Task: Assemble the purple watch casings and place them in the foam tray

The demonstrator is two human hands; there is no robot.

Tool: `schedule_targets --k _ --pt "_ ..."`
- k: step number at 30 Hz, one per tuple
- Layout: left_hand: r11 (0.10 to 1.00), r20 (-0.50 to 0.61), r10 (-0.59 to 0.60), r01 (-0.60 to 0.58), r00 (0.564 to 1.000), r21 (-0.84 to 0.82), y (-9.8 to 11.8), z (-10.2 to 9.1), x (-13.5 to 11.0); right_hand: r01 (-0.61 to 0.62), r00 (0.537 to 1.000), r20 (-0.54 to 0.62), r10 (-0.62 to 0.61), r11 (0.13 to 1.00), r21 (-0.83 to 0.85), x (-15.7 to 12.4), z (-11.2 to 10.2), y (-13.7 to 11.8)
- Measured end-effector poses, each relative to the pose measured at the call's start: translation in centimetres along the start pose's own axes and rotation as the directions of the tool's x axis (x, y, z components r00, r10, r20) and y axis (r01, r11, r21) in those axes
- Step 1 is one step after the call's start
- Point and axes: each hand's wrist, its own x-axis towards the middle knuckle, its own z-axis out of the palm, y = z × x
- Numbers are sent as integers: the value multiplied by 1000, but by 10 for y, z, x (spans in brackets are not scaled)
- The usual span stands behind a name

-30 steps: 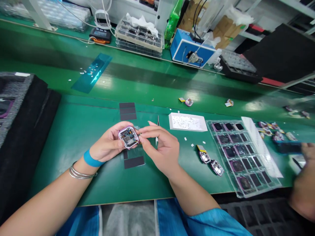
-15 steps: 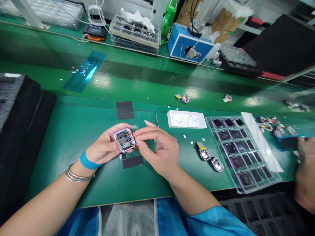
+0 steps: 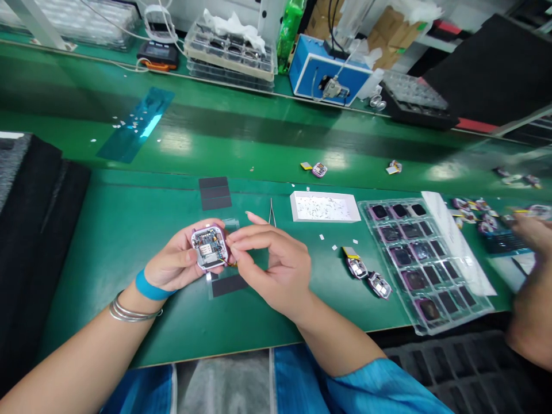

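Observation:
My left hand (image 3: 175, 265) grips a small pink-rimmed watch body (image 3: 209, 246), held open side up so its circuit board shows. My right hand (image 3: 273, 264) pinches at the body's right edge with thumb and forefinger, where a small yellowish part peeks out below. Both hands hover just above the green mat (image 3: 129, 230). Under them lies a clear strip with a black pad (image 3: 228, 284). Tweezers (image 3: 271, 213) lie on the mat just beyond my right hand.
A white tray of tiny parts (image 3: 324, 207), two more watch bodies (image 3: 366, 276) and a clear tray of screens (image 3: 414, 264) lie to the right. Another person's hand (image 3: 532, 230) works at the far right. Black foam (image 3: 30, 230) borders the left. A conveyor (image 3: 259, 138) runs behind.
Both hands with the watch body have drifted slightly left in view, and the body has been turned a little. The other person's hand at the right has risen.

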Motion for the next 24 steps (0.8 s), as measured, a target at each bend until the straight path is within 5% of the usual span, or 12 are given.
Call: schedule_targets --k 13,24 --pt "998 34 49 -50 998 26 -2 -2 0 -44 998 37 46 998 -48 0 1 3" --pt "951 -51 191 -172 980 257 -3 -1 5 -66 997 34 72 988 -143 -1 2 10"
